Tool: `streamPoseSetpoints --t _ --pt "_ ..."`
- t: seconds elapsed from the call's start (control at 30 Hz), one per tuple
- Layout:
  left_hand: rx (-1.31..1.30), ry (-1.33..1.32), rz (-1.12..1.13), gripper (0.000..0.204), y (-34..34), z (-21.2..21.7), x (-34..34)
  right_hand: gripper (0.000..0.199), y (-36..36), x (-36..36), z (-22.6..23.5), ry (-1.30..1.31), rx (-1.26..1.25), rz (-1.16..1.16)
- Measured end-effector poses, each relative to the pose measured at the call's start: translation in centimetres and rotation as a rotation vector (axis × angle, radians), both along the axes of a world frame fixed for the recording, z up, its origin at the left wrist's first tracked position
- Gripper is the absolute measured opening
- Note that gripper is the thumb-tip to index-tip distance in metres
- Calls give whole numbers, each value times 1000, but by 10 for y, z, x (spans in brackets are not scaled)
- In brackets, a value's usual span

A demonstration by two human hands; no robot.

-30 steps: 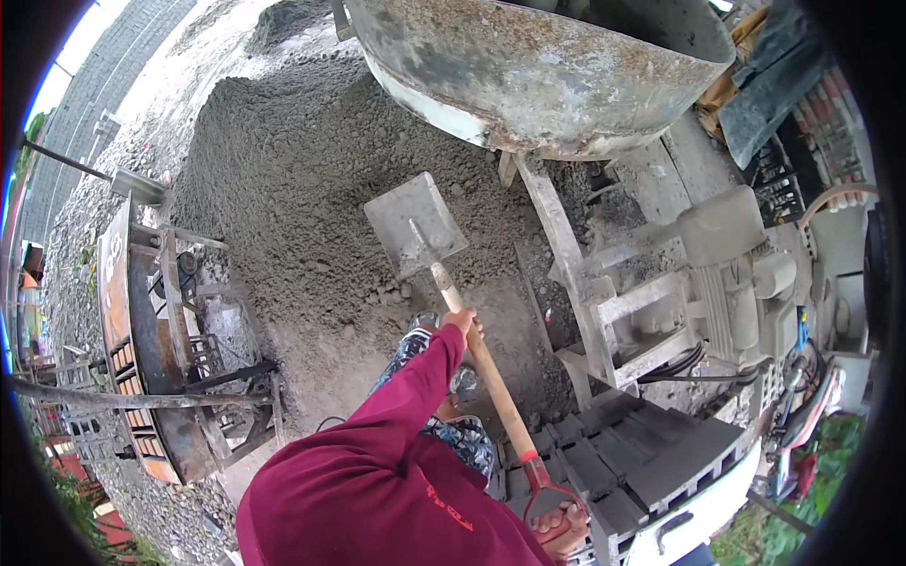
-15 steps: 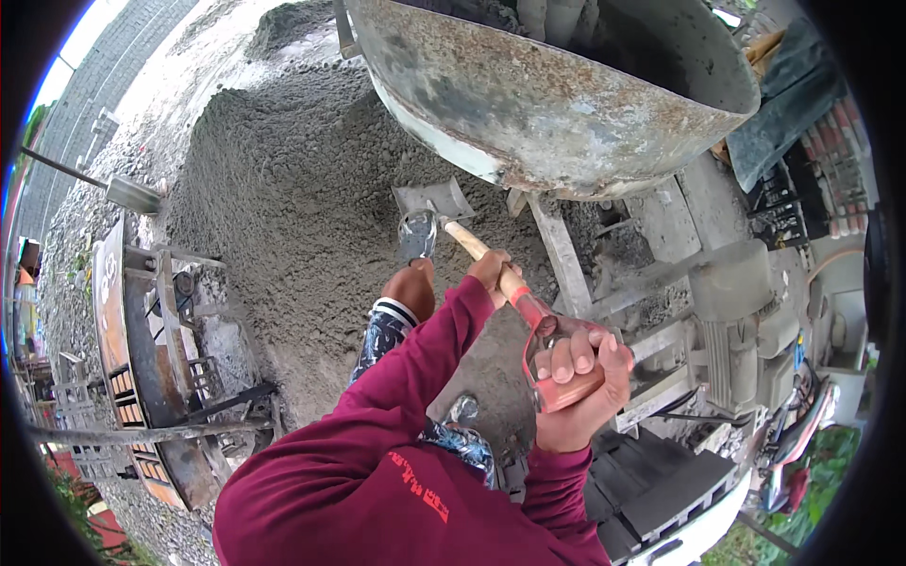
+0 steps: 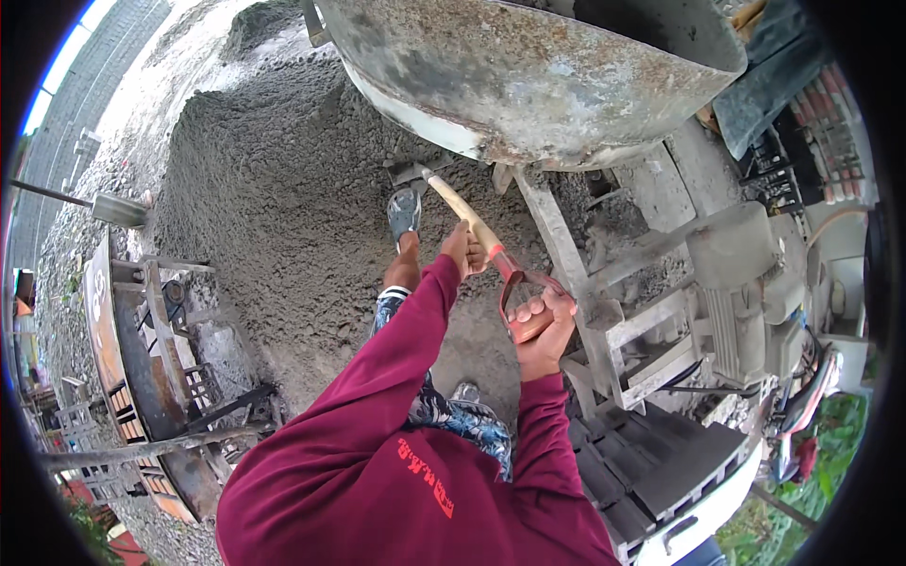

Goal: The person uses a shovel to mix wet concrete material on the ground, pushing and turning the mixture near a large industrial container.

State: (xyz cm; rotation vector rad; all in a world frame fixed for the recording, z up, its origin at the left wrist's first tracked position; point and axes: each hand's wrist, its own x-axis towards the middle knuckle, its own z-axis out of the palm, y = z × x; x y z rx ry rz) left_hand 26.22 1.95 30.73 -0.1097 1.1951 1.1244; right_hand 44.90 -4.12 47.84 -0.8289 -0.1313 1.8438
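Note:
A shovel with a wooden shaft (image 3: 462,206) and a red D-shaped handle slants across the middle of the view. My left hand (image 3: 461,251) is closed round the lower part of the shaft, just above the red socket. Higher up, my right hand (image 3: 547,328) wraps the crossbar of the handle. The shovel's blade (image 3: 408,174) is pushed against the grey heap of damp, sandy mix (image 3: 274,179), its tip partly buried. One of my feet, in a dark shoe (image 3: 404,211), stands right beside the blade.
A large rusty mixer drum (image 3: 528,80) overhangs the heap, carried on a grey metal frame (image 3: 557,236) with a motor (image 3: 731,250). A machine with an orange-brown side (image 3: 127,377) stands left. Dark stacked blocks (image 3: 651,462) lie lower right. Another shovel-like blade (image 3: 120,209) shows far left.
Both hands have moved left and forward with the shovel, and the handle sits lower and farther from me. The blade has pushed deeper into the heap by the drum.

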Motion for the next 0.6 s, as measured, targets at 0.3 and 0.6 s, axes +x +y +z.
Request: streamPoseSetpoints --t 0.3,0.6 --pt "-373 235 -189 56 -76 -107 -91 8 -36 64 -116 -150 -56 -220" --pt "-441 209 -128 63 98 -261 -77 14 -135 67 -314 -1035 -814 -430"
